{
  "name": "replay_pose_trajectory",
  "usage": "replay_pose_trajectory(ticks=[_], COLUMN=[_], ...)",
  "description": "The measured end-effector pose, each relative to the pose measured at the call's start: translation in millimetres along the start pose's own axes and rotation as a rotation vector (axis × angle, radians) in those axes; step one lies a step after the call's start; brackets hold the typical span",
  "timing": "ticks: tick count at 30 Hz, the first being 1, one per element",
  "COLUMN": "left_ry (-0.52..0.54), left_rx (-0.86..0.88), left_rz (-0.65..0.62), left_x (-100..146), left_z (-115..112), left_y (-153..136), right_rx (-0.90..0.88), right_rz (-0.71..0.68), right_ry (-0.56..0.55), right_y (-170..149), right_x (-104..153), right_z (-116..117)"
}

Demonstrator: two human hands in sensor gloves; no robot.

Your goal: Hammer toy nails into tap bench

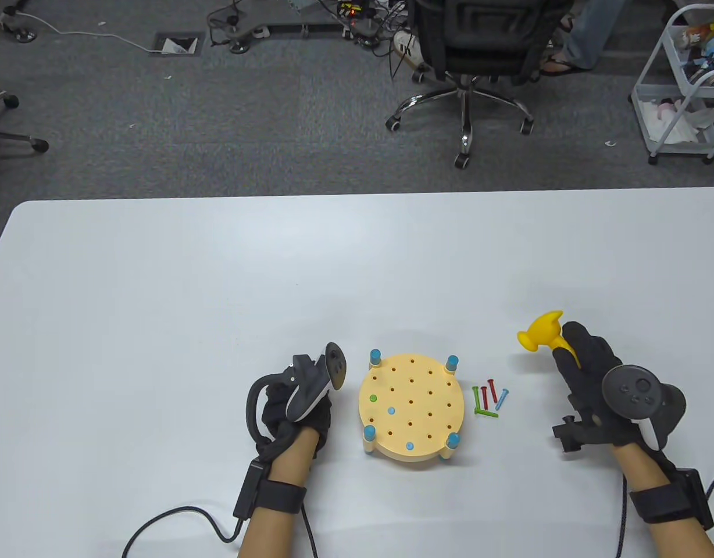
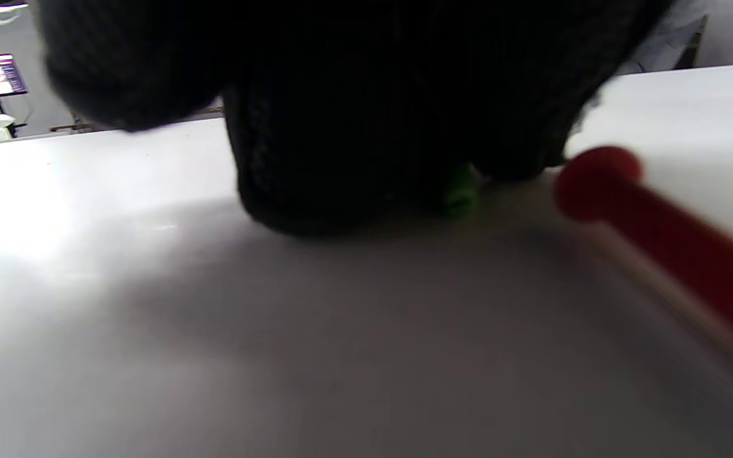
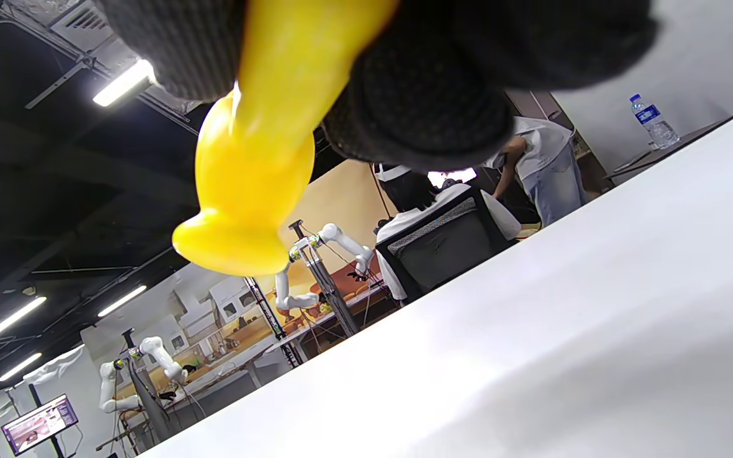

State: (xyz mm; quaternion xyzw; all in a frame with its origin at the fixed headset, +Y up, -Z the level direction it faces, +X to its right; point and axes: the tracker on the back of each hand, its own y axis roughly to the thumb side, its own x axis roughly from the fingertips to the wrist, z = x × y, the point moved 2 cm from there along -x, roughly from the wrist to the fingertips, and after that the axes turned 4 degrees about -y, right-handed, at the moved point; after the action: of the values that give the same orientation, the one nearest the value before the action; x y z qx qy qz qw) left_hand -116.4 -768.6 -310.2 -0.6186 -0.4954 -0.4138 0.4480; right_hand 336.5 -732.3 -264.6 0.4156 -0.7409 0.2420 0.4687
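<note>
The round yellow tap bench (image 1: pixel 412 407) stands on the white table on blue corner posts. A green nail head (image 1: pixel 373 399) and two blue ones (image 1: pixel 391 411) sit in its holes. Loose green, red and blue nails (image 1: pixel 488 398) lie just right of it. My right hand (image 1: pixel 586 372), right of the nails, grips the handle of the yellow toy hammer (image 1: pixel 542 332), head up and pointing left; it also shows in the right wrist view (image 3: pixel 258 159). My left hand (image 1: pixel 299 407) rests curled on the table left of the bench. A green nail (image 2: pixel 460 191) shows between its fingers (image 2: pixel 341 159). A blurred red nail (image 2: pixel 659 235) lies beside them.
The table's front edge is close below both wrists, with glove cables (image 1: pixel 177 517) trailing over it. Beyond the far edge are an office chair (image 1: pixel 467 52) and a white cart (image 1: pixel 682 87) on the carpet.
</note>
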Motion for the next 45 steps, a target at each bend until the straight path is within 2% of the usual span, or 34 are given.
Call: replay_pose_trajectory(ticks=[10, 13, 16, 18, 22, 25, 29, 32, 36, 40, 45], left_ry=[-0.015, -0.031, -0.030, -0.020, 0.110, 0.207, 0.414, 0.495, 0.518, 0.467, 0.402], left_rx=[-0.029, 0.032, 0.165, 0.199, 0.344, 0.470, 0.622, 0.639, 0.527, 0.408, 0.270], left_rz=[0.057, 0.043, 0.032, 0.024, -0.010, -0.099, -0.214, -0.353, -0.508, -0.629, -0.674], left_x=[1.2, 0.7, -0.5, 1.4, 18.8, 37.7, 65.1, 85.3, 106.8, 122.4, 124.2], left_z=[-2.2, -3.5, -4.1, 2.1, 30.8, 50.7, 78.6, 89.2, 94.6, 94.2, 89.2], left_y=[12.6, 6.9, -6.8, -18.0, -41.3, -56.0, -67.2, -55.6, -23.4, 7.8, 33.5], right_rx=[0.043, 0.051, 0.051, 0.049, 0.045, 0.045, 0.109, 0.108, 0.106, 0.107, 0.090], right_rz=[-0.046, -0.061, -0.069, -0.074, -0.079, -0.071, -0.068, -0.069, -0.082, -0.092, -0.094], right_ry=[0.014, 0.013, 0.016, 0.016, 0.016, 0.012, -0.012, -0.002, 0.007, 0.013, 0.024], right_y=[5.3, 6.6, 6.4, 6.4, 6.2, 6.3, 9.6, 11.1, 11.2, 12.5, 12.8], right_x=[3.6, 4.9, 5.2, 5.1, 5.2, 4.9, 5.6, 6.5, 8.1, 8.9, 8.8], right_z=[8.2, 8.1, 8.5, 8.6, 8.7, 9.0, 7.3, 7.7, 11.2, 13.2, 14.9])
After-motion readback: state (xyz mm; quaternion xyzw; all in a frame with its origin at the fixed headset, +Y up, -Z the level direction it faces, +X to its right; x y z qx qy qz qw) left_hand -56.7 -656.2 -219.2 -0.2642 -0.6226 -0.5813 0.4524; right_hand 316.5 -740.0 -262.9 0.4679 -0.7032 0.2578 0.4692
